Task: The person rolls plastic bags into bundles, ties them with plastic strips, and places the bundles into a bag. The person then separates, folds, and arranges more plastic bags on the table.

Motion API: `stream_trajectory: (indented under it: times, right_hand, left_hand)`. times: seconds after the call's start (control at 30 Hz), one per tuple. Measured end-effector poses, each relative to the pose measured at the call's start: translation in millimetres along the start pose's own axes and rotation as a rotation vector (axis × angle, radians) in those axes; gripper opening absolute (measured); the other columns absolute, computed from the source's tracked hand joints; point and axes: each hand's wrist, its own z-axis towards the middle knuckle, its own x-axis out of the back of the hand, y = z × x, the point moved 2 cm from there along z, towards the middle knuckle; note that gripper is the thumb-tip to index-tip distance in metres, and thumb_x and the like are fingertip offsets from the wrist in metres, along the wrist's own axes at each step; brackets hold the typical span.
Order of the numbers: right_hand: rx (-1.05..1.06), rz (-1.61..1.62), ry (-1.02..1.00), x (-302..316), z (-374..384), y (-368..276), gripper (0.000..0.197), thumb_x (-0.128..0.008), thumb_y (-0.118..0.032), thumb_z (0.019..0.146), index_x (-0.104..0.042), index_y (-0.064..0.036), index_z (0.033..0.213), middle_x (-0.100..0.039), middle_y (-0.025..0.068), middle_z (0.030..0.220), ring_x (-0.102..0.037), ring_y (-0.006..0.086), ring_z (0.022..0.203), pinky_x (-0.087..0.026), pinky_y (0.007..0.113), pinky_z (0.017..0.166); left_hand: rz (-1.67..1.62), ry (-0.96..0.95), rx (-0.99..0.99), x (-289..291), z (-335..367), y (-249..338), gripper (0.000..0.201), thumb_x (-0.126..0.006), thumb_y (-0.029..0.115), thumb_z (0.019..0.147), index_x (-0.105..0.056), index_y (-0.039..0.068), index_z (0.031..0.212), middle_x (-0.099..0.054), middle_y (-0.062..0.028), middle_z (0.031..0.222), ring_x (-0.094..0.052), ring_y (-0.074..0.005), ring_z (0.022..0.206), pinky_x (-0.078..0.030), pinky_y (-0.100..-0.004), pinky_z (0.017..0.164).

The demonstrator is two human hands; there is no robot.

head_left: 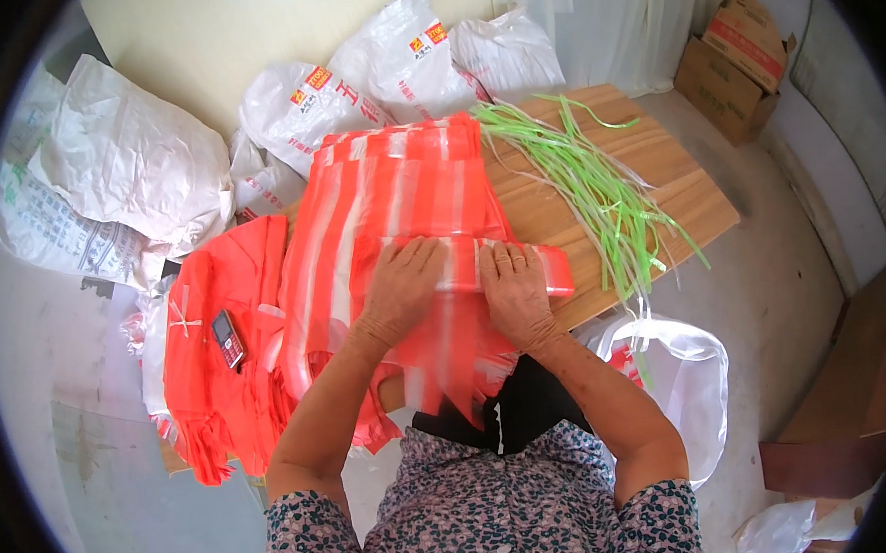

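Note:
A thick stack of red-and-white striped plastic bags (397, 189) lies on the wooden table in front of me. On its near right part, a striped plastic bag (462, 264) is folded over into a flat band, its loose end hanging toward my lap, slightly blurred. My left hand (402, 286) grips the band near its left end, fingers curled over the far edge. Close by on the right, my right hand (518, 295) grips the same band, with a ring on one finger. The thumbs are mostly hidden. The band's right end sticks out past my right hand.
A pile of plain red plastic bags (207, 384) with a mobile phone (228, 339) on top lies at the left. Green plastic strips (608, 190) spread over the wooden table (693, 194). White sacks (134, 150) stand behind; a white bag (693, 390) stands open at right.

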Motion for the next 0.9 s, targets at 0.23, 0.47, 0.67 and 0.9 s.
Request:
stream_trajectory:
  times: [0.23, 0.47, 0.67, 0.9]
  right_hand:
    - [0.042, -0.059, -0.089, -3.1, -5.5, 7.3, 0.031, -0.056, -0.011, 0.072, -0.056, 0.0055, 0.098, -0.057, 0.0173, 0.092, -0.055, 0.0297, 0.090, -0.043, 0.042, 0.085]
    - [0.097, -0.136, 0.070, -11.8, -17.8, 22.3, 0.028, -0.054, -0.010, 0.072, -0.057, 0.0015, 0.098, -0.056, 0.0140, 0.087, -0.056, 0.0283, 0.087, -0.044, 0.039, 0.084]
    - [-0.026, 0.063, -0.101, 2.3, -19.0, 34.3, 0.031, -0.052, -0.004, 0.075, -0.055, 0.0037, 0.104, -0.061, 0.0187, 0.099, -0.058, 0.0334, 0.096, -0.046, 0.041, 0.086]
    - [-0.124, 0.382, -0.628, 60.6, 6.4, 52.3, 0.035, -0.061, -0.010, 0.077, -0.058, -0.0019, 0.110, -0.063, 0.0203, 0.083, -0.062, 0.0320, 0.087, -0.048, 0.039, 0.080]
  left_hand:
    - [0.130, -0.018, -0.027, 0.8, -6.1, -13.4, 0.036, -0.051, 0.010, 0.082, -0.053, -0.003, 0.115, -0.059, -0.0169, 0.120, -0.055, -0.0296, 0.115, -0.041, -0.0413, 0.100]
    - [0.043, -0.011, -0.005, -6.0, -11.0, -18.2, 0.036, -0.051, 0.010, 0.083, -0.052, 0.000, 0.117, -0.057, -0.0170, 0.123, -0.053, -0.0298, 0.117, -0.041, -0.0413, 0.101]
    - [0.043, -0.022, -0.004, 8.7, -12.9, -26.4, 0.034, -0.054, 0.009, 0.080, -0.055, 0.001, 0.113, -0.058, -0.0141, 0.122, -0.056, -0.0264, 0.113, -0.041, -0.0402, 0.099]
    - [-0.205, -0.079, 0.107, 58.0, -26.3, -59.2, 0.034, -0.062, 0.004, 0.073, -0.061, 0.009, 0.107, -0.066, -0.0086, 0.103, -0.064, -0.0243, 0.094, -0.045, -0.0413, 0.092]
